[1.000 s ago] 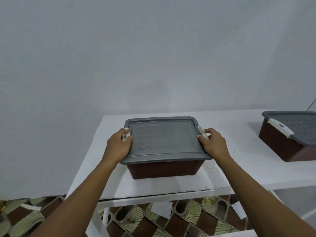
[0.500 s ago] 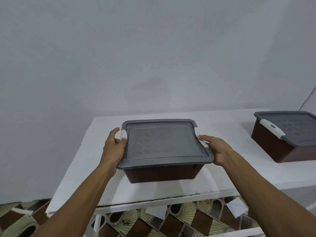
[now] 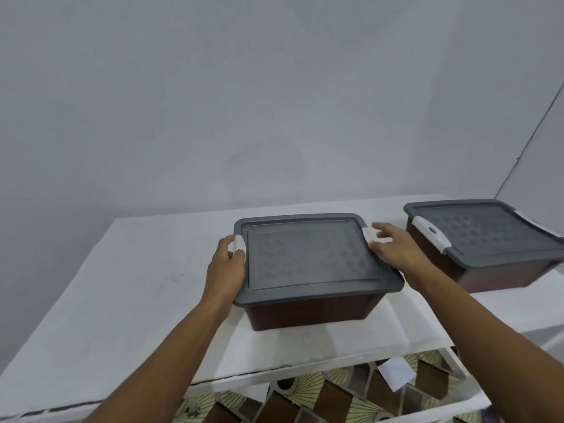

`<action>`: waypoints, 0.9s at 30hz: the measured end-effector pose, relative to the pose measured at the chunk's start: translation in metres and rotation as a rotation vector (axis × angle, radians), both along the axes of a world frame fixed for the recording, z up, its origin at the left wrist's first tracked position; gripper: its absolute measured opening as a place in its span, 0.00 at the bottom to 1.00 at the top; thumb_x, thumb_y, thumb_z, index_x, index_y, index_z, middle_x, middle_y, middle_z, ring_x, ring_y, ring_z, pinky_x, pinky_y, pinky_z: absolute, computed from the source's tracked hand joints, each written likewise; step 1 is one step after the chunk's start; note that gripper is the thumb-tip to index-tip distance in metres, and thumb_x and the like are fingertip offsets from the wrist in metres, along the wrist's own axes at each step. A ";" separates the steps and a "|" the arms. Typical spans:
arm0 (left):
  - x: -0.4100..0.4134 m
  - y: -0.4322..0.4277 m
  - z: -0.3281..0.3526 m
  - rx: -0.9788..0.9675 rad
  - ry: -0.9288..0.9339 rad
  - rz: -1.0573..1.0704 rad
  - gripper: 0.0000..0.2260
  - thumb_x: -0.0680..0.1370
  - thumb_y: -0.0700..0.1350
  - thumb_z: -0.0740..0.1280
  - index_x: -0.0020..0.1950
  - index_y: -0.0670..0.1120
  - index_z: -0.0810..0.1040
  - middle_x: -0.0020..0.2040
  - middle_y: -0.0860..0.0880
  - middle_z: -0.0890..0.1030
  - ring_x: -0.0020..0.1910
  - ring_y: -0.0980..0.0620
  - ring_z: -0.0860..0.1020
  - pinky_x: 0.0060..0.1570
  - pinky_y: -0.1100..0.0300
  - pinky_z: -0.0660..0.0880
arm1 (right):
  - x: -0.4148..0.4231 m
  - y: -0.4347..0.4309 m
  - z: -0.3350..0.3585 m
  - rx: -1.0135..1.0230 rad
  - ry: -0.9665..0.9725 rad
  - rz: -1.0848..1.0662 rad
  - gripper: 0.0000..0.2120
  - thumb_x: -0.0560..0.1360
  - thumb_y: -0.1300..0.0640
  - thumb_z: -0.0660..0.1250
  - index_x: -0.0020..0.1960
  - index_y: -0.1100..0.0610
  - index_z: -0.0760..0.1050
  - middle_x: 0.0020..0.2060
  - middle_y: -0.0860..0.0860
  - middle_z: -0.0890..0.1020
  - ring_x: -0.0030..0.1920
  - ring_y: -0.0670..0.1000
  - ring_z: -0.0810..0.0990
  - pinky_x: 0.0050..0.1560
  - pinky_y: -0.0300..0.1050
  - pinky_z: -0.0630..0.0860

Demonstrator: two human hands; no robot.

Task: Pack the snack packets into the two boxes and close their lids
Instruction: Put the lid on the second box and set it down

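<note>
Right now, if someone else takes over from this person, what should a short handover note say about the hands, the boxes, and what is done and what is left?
Left hand: pinches the white left latch of the near box.
Right hand: open, fingers spread beside the right latch; it is blurred, so contact is unclear.
Both brown boxes stand on the white table. The far box is to the right, with its far lid on.
Done: the near lid is on. No snack packets are visible.
Left, probably: press both near latches down and check them.

Near box (image 3: 311, 312) brown, lid (image 3: 308, 257) grey w/ embossed pattern, latch (image 3: 239, 243) white; far box (image 3: 500, 277) same; table (image 3: 137, 285) white.
</note>
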State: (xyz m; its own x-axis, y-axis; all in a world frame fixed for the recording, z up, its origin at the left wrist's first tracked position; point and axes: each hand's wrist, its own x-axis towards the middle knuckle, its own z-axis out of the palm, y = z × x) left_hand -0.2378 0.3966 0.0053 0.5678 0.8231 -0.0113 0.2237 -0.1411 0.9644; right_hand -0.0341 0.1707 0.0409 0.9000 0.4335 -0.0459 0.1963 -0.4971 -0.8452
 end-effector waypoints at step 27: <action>-0.001 -0.008 0.006 0.677 0.402 -0.260 0.27 0.79 0.61 0.60 0.75 0.52 0.66 0.79 0.51 0.57 0.78 0.50 0.50 0.75 0.50 0.53 | -0.010 -0.016 -0.027 -0.161 -0.573 0.430 0.20 0.77 0.41 0.64 0.64 0.50 0.77 0.67 0.47 0.75 0.70 0.48 0.66 0.69 0.44 0.62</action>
